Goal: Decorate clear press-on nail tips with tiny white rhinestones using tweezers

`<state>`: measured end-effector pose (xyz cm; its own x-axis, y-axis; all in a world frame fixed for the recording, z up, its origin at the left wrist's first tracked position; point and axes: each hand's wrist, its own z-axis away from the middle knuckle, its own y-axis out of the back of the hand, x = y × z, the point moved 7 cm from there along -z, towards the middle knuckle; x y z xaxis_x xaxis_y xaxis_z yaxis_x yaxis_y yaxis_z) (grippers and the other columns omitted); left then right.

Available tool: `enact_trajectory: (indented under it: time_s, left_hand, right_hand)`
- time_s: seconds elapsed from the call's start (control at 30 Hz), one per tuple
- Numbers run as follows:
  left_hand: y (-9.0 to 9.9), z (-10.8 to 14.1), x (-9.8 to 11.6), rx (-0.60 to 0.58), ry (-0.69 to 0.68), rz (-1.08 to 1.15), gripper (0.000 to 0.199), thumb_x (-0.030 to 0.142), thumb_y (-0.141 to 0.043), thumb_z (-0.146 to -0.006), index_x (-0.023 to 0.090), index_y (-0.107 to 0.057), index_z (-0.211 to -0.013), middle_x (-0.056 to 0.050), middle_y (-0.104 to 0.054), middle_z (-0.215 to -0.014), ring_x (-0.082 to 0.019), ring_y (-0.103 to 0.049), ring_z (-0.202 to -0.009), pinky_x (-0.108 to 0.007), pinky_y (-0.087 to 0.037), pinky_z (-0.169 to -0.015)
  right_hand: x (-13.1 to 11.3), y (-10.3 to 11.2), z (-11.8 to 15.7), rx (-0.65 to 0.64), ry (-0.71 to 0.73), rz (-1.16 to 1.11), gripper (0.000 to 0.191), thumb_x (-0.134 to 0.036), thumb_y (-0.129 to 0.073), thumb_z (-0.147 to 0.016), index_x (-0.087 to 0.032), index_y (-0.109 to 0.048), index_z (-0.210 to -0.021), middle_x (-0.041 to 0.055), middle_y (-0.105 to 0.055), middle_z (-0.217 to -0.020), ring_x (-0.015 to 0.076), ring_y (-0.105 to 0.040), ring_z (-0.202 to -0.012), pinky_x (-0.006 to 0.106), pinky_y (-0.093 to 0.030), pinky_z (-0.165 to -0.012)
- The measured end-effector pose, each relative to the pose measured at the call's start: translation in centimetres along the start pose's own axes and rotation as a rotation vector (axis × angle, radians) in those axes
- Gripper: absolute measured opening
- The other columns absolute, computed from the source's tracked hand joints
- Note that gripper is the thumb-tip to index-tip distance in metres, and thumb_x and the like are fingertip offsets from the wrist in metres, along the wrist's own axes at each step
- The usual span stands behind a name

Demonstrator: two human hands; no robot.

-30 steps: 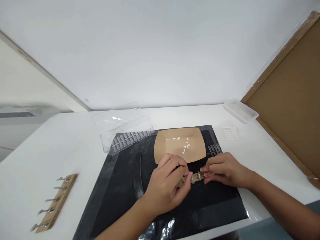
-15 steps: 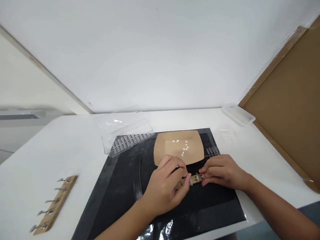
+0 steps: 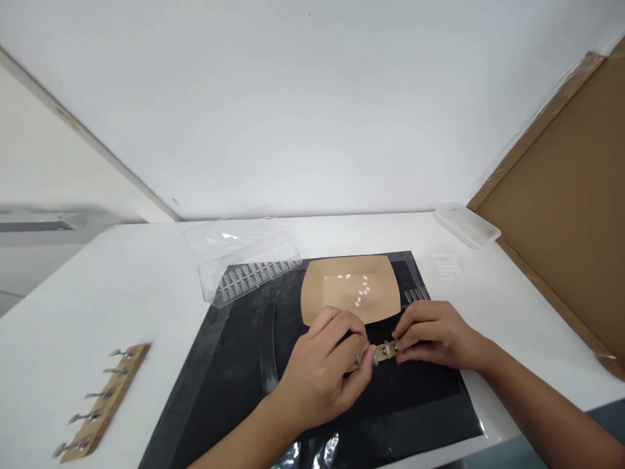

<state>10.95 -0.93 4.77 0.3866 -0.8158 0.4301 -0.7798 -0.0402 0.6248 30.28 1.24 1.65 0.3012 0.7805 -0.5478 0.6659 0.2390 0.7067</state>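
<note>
A small wooden nail-tip stand point(image 3: 381, 352) lies on the black mat point(image 3: 224, 391), with metal clips and clear false nail tips point(image 3: 387, 350) standing on it. My left hand point(image 3: 327, 368) is closed over the stand's left part, thumb and forefinger pinched together. The fingers hide much of that end, so whether they also pinch a nail tip is unclear. At the right end, my right hand point(image 3: 434, 335) is closed, fingertips and thumb gripping the stand. Just beyond the hands sits a brown paper tray point(image 3: 317, 293) with several small white oval pieces point(image 3: 364, 292) in it.
On the left stands a second wooden strip point(image 3: 110, 410) with metal clips. Clear plastic boxes point(image 3: 249, 267) holding rows of nail tips lie at the back left. More nail tips point(image 3: 415, 295) are beside the tray. A clear container point(image 3: 467, 226) and cardboard panel point(image 3: 561, 195) are at the right.
Both hands stay on the stand with almost the same grip. The left fingers have shifted slightly; the whole view has moved a little.
</note>
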Motion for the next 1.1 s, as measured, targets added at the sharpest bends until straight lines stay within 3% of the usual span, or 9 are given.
enact_trajectory:
  time_s: [0.2, 0.7, 0.87, 1.1]
  left_hand:
    - [-0.1, 0.2, -0.1, -0.010, 0.002, 0.010, 0.015, 0.004, -0.065, -0.092, 0.017, -0.059, -0.089, -0.006, -0.064, -0.089, -0.019, -0.056, -0.086, -0.036, -0.048, -0.077]
    - [-0.3, 0.0, -0.7, -0.001, 0.030, 0.024, 0.014, 0.006, -0.065, -0.093, 0.018, -0.059, -0.087, -0.006, -0.064, -0.088, -0.020, -0.057, -0.086, -0.034, -0.048, -0.077]
    - [-0.4, 0.0, -0.5, -0.036, 0.016, 0.013, 0.013, 0.007, -0.065, -0.093, 0.018, -0.060, -0.089, -0.006, -0.065, -0.089, -0.020, -0.057, -0.089, -0.034, -0.049, -0.079]
    - [-0.3, 0.0, -0.4, -0.047, 0.021, -0.018, 0.008, 0.012, -0.066, -0.094, 0.018, -0.064, -0.099, -0.006, -0.066, -0.092, -0.022, -0.056, -0.091, -0.036, -0.050, -0.082]
  right_hand:
    - [-0.5, 0.0, -0.1, -0.016, -0.009, 0.041, 0.014, -0.029, -0.080, -0.093, -0.022, -0.072, -0.084, 0.0034, -0.078, -0.101, 0.0144, -0.070, -0.084, 0.027, -0.054, -0.071]
    - [-1.0, -0.6, 0.1, -0.066, -0.074, 0.138, 0.020, -0.026, -0.068, -0.101, -0.022, -0.068, -0.082, 0.0016, -0.074, -0.093, 0.0123, -0.067, -0.079, 0.025, -0.050, -0.067]
    - [-0.5, -0.4, 0.1, -0.048, -0.053, 0.080, 0.011, -0.034, -0.077, -0.096, -0.024, -0.072, -0.094, 0.0019, -0.076, -0.100, 0.0130, -0.070, -0.085, 0.025, -0.053, -0.073]
    - [0.5, -0.2, 0.2, -0.119, -0.166, 0.059, 0.041, -0.050, -0.082, -0.089, -0.027, -0.069, -0.120, 0.0036, -0.075, -0.108, 0.0168, -0.069, -0.093, 0.028, -0.053, -0.078]
